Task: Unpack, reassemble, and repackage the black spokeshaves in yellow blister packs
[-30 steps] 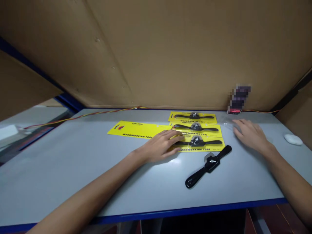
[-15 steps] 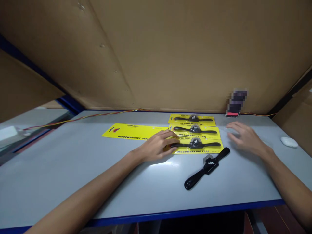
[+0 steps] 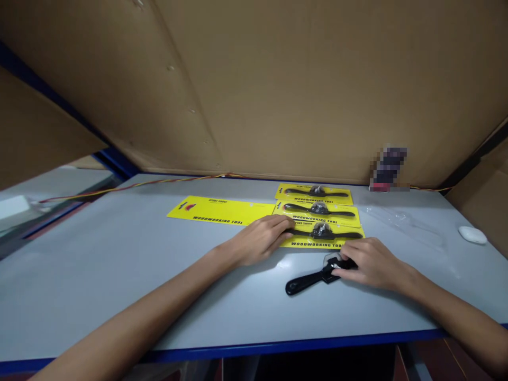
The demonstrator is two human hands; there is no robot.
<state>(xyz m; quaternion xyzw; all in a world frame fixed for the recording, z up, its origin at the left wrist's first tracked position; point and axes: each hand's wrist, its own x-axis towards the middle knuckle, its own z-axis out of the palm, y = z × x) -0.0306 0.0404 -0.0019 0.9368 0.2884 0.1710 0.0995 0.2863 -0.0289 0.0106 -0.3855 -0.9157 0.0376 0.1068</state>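
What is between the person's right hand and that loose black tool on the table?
Nothing visible: the right hand already rests on the loose black tool, covering its right handle. The left hand lies apart, on the nearest yellow card.

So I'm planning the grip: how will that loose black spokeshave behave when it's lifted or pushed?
The loose black spokeshave looks like rigid metal, so it is probably stiff and fairly heavy for its size. It lies flat on the table, so it would likely slide, not roll. The right hand covers one handle; lifted there, the free end may dip.

Right hand (image 3: 371,263) covers loose spokeshave (image 3: 313,278)'s far handle; grip unclear. Pixelated object (image 3: 388,168) at wall unreadable.
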